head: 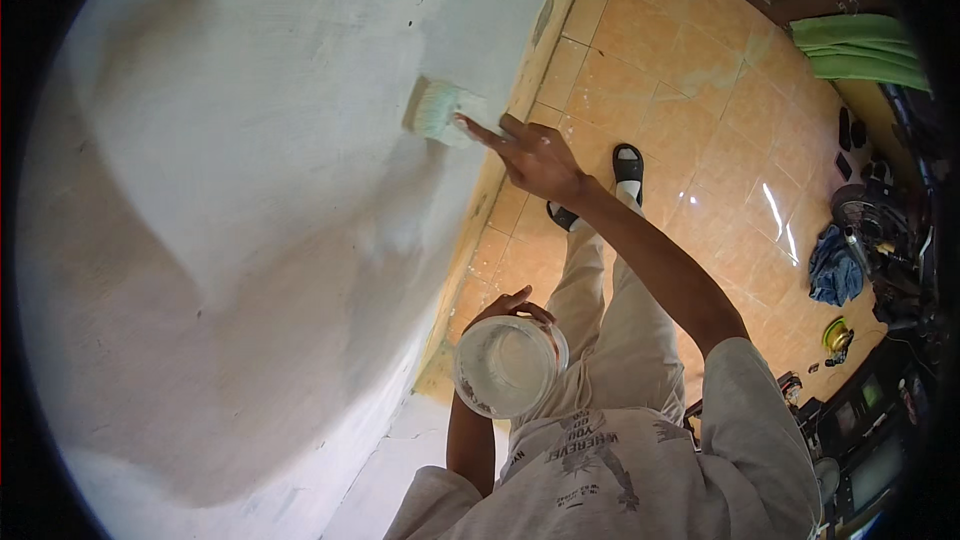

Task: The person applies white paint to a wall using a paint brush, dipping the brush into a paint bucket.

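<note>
My right hand (541, 159) grips a wide paintbrush (444, 112) with pale green-white bristles. The bristles press against the pale, whitish wall (300, 127) that fills the left side of the view. One finger lies along the brush, and light specks dot the back of this hand. Close to my waist, my left hand (516, 307) is wrapped around a round, see-through plastic tub (511, 367). White residue coats the tub's inside; how much paint it holds is hard to tell. Shadows of my arms and body fall across the wall.
A yellowish skirting strip (480, 202) runs along the wall's foot. Orange floor tiles (660, 90) carry white splashes. At the right lie blue denim (835, 266) and a parked motorcycle (862, 217), with a green cloth (859, 51) beyond. I wear black sandals (628, 163).
</note>
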`<action>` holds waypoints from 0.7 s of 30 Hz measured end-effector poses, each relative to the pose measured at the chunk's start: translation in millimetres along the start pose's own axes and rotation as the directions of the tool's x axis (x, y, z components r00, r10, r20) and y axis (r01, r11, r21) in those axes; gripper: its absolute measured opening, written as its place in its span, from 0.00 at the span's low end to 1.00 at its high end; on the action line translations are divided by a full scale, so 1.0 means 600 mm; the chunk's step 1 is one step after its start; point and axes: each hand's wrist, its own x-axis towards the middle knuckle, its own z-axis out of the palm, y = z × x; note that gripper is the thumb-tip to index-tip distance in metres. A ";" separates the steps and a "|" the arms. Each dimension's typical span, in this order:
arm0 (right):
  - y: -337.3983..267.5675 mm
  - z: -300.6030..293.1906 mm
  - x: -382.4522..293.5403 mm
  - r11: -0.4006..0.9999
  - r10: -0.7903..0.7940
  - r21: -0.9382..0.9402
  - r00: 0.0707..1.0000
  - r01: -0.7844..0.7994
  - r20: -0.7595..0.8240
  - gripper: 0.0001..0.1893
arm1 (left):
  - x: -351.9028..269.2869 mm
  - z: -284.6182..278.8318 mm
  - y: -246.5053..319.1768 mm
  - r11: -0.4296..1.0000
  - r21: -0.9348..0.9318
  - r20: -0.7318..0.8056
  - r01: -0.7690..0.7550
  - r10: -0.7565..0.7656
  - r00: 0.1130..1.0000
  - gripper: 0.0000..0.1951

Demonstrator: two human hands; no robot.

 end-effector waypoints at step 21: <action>0.150 0.096 -0.054 0.960 0.248 -0.213 0.903 -0.181 0.351 0.38 | 0.025 0.069 -0.001 0.999 0.019 -0.135 -0.041 0.044 0.990 0.22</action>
